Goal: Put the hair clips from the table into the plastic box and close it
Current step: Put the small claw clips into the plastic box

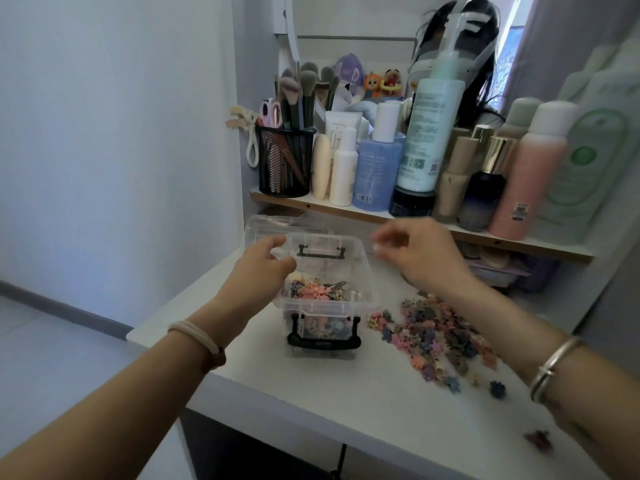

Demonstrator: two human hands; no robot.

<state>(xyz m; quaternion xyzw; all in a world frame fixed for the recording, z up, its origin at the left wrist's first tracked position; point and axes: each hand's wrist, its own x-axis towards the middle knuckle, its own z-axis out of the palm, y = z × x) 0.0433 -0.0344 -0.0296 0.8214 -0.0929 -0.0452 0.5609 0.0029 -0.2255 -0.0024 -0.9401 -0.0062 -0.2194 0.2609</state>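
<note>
1. A left hand curled over the far left rim of the open plastic box, apparently steadying it; whether its fingers closed on anything could not be told.
2. The right hand hovered just right of the box, blurred, fingers loosely bent, seemingly empty.
3. The box sat on the white counter, partly filled with hair clips; most lay heaped at its right.
4. Its lid lay behind, so closing seemed far off.
</note>
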